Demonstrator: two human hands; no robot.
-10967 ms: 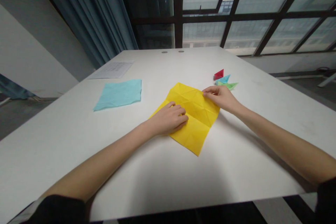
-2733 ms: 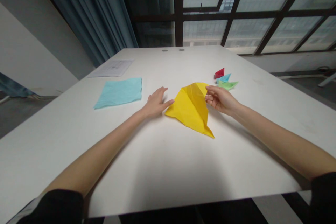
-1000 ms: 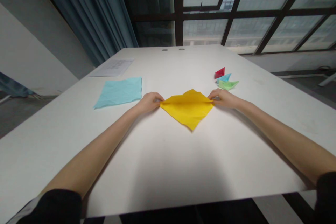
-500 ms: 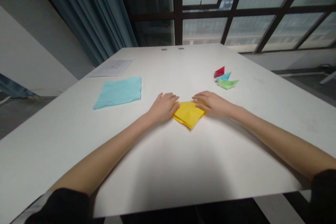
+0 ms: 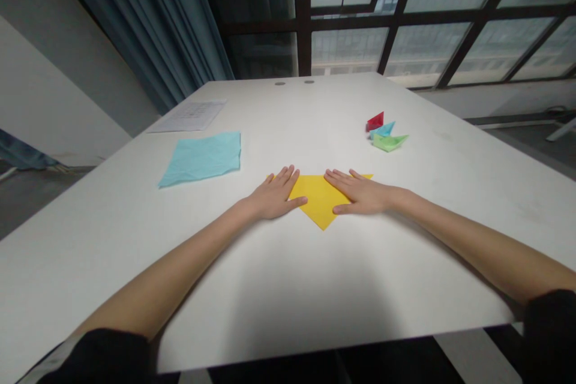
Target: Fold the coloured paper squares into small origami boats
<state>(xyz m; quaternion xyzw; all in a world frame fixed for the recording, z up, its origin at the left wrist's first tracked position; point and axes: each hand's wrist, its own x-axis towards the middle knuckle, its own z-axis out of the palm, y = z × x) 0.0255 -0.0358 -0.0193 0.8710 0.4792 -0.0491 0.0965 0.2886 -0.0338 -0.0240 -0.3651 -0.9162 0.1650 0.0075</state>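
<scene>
A yellow sheet of paper (image 5: 318, 195), folded into a triangle, lies flat on the white table with one corner pointing toward me and its long folded edge on the far side. My left hand (image 5: 278, 195) rests flat on its left part, fingers stretched out and thumb spread. On the right part lies my right hand (image 5: 355, 192), also flat with the fingers apart. Both palms press the paper down, and they cover much of its two side corners.
Left of my hands lies a creased light blue sheet (image 5: 202, 157). Behind it is a printed white page (image 5: 186, 117). At the right stand small folded paper boats: red (image 5: 375, 122), blue (image 5: 383, 130) and green (image 5: 390, 143). The white table's (image 5: 279, 288) near edge runs below my forearms.
The yellow paper, loosely folded and partly raised before, now lies flat as a neat triangle. My hands have gone from holding its edges to lying spread on top of it.
</scene>
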